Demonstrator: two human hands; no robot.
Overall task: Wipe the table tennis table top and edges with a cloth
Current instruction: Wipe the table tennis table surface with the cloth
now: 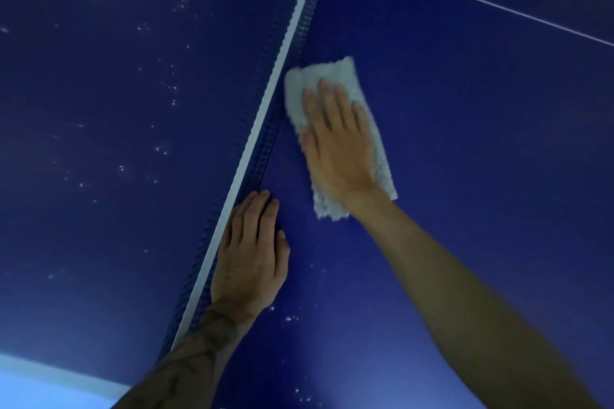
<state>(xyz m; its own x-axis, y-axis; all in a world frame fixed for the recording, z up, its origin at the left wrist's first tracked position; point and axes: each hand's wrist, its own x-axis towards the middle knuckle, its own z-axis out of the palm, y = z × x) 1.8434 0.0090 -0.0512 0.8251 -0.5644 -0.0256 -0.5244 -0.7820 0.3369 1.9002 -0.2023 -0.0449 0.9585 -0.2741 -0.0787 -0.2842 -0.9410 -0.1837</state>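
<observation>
1. Blue bench [465,143] surface fills the view. A net [266,100] with a white top band crosses it from 12 o'clock to 7 o'clock.
2. The white cloth [335,71] lies flat on the bench near centre, on the 3 o'clock side of the net, with its long edge just beside the net base.
3. The right hand [339,143] presses down on the cloth, fingers straight and pointing to 11 o'clock; nothing is gripped.
4. The left hand [252,252] rests flat on the bench at 7 o'clock from the cloth, apart from it. Its fingers are extended alongside the net base and it holds nothing.
5. White specks [166,90] dot the bench on the 9 o'clock side of the net; a few lie near the left wrist.
6. A thin white line [481,0] crosses the bench at 1 o'clock.
</observation>
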